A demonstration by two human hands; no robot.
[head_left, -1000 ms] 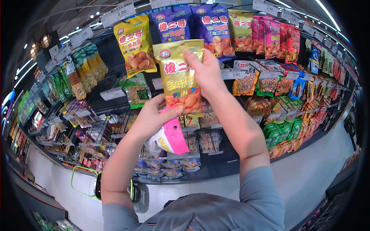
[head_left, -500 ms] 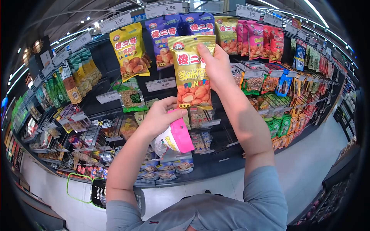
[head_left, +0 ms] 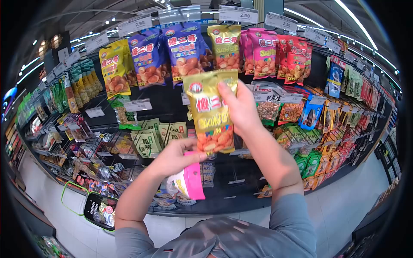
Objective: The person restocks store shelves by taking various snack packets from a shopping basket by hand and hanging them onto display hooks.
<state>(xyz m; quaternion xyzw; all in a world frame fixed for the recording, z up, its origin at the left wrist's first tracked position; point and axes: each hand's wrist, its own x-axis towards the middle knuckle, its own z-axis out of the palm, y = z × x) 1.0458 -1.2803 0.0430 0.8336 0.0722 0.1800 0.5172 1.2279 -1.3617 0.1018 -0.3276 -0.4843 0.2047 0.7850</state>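
Observation:
A gold peanut bag [head_left: 212, 122] hangs upright between my hands, its printed front facing me. My right hand [head_left: 241, 103] grips its upper right edge, with the thumb on the front. Lower down, my left hand [head_left: 180, 157] is closed at the bag's bottom left corner, thumb across it. A pink and white packet [head_left: 191, 180] dangles beneath the left hand's fingers, held by that same hand. Behind the gold bag, purple bags [head_left: 183, 51], yellow bags [head_left: 114, 69] and another gold bag [head_left: 225, 45] hang on the rack.
Pink bags [head_left: 263, 53] and red bags [head_left: 297, 58] hang to the right. Price tags [head_left: 238, 14] line the top rail. Lower shelves carry many snack packets. A black basket with a green handle [head_left: 100, 210] stands on the floor at the lower left.
The gold bag and both hands have moved lower in view. The view has shifted, so the hanging purple and yellow bags appear further left and the basket's contents show.

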